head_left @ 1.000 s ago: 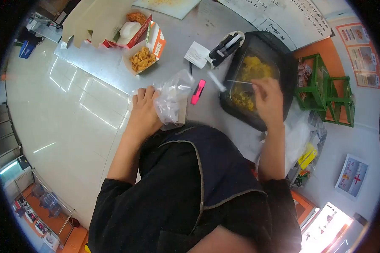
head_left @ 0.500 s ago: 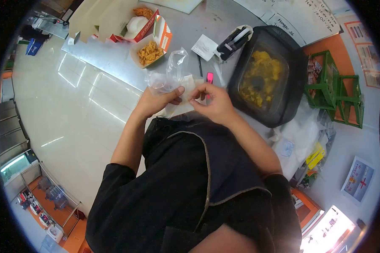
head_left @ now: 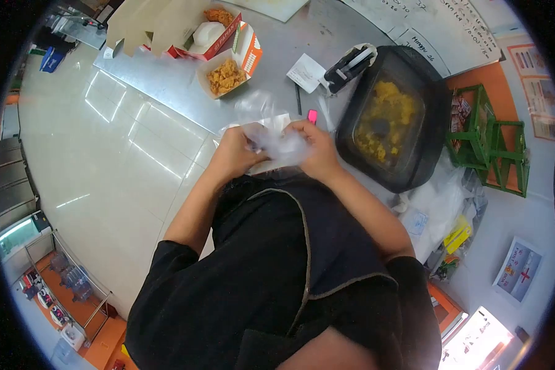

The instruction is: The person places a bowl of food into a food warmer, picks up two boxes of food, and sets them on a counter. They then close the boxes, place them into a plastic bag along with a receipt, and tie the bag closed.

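Note:
Close to my apron, my left hand (head_left: 235, 154) and my right hand (head_left: 320, 155) pinch a clear plastic bag (head_left: 288, 147) from either side. The bag is crumpled and smeared by motion, with part of it standing up beyond my left fingers. Under it shows some pale paper (head_left: 281, 122), partly hidden by the bag and hands. A pink-capped marker (head_left: 312, 116) lies just past my right fingers. Farther off stands an open carton of fried chicken pieces (head_left: 225, 79).
An open meal box (head_left: 219, 44) holds wrapped rice and fried chicken. Right of my hands sits a black tub (head_left: 435, 92) with yellow food under a clear lid. A black device (head_left: 345, 71) with a paper slip (head_left: 306, 73), and green racks (head_left: 475, 123), stand nearby on the metal counter (head_left: 160, 77).
The plastic bag has been drawn down between both hands, and my right fingers now grip it too. The whole view has shifted slightly.

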Available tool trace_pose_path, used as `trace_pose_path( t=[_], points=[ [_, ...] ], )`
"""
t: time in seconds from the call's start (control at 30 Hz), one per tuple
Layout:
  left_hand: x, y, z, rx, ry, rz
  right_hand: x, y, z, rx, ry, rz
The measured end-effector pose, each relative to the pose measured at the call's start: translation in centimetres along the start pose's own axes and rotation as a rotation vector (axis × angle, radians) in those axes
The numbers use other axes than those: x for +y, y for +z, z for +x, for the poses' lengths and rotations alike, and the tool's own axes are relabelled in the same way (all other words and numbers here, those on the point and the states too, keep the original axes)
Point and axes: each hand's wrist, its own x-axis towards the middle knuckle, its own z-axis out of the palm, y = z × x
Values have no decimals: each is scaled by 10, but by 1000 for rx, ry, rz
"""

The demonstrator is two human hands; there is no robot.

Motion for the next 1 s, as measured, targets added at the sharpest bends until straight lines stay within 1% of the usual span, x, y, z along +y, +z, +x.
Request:
trace_pose_path(
  t=[0.07, 0.13, 0.2, 0.23, 0.27, 0.3, 0.33, 0.4, 0.43, 0.5, 0.57, 0.6, 0.67, 0.7, 0.77, 0.8, 0.87, 0.9, 0.93, 1.0],
  points=[
    [-3, 4, -2, 12, 1, -32, -12, -3, 0, -22, -102, -209],
    [-5, 4, -3, 27, 1, -60, -9, -4, 0, -28, -113, -213],
    [-7, 3, -3, 16, 61, 45, -3, -8, 1, -30, -125, -216],
    [-10, 1, -2, 17, 62, 46, 1, -13, 4, -122, -192, -275],
    [-15, -3, 0, 13, 259, 164, 5, -17, 5, -213, -259, -333],
    [-21, -5, 2, 8, 455, 282, 5, -16, 7, -213, -259, -332],
    [-28, -3, 3, 7, 454, 283, 5, -16, 7, -207, -296, -298],
    [-34, -1, 8, 135, 566, 256, 6, -17, 9, -197, -340, -263],
    [-31, 0, 9, 133, 567, 259, 7, -19, 7, -203, -355, -303],
    [-22, 5, 12, 561, 582, 224, 8, -18, 5, -205, -370, -343],
    [-42, 12, 9, 575, 582, 272, 5, -14, 5, -155, -438, -266],
    [-46, 16, 7, 592, 578, 321, 0, -13, 4, -151, -436, -268],
    [-52, 28, 4, 564, 580, 276, -10, -10, 1, -176, -145, -226],
    [-50, 29, 3, 543, 549, 262, -9, -9, 0, -173, -141, -223],
    [-49, 36, -5, 522, 452, 192, -4, -8, 2, -133, -302, -285],
    [-45, 35, -10, 523, 449, 194, -7, -7, 3, -135, -302, -282],
    [-36, 32, -19, 377, 384, 187, -13, -5, 3, -147, -233, -302],
    [-36, 33, -21, 355, 335, 144, -11, -4, 2, -148, -231, -300],
    [-34, 33, -21, 355, 333, 145, -9, -4, 2, -125, -248, -289],
    [-22, 36, -18, 536, 425, -23, -7, -3, 3, -103, -262, -276]
  ],
)
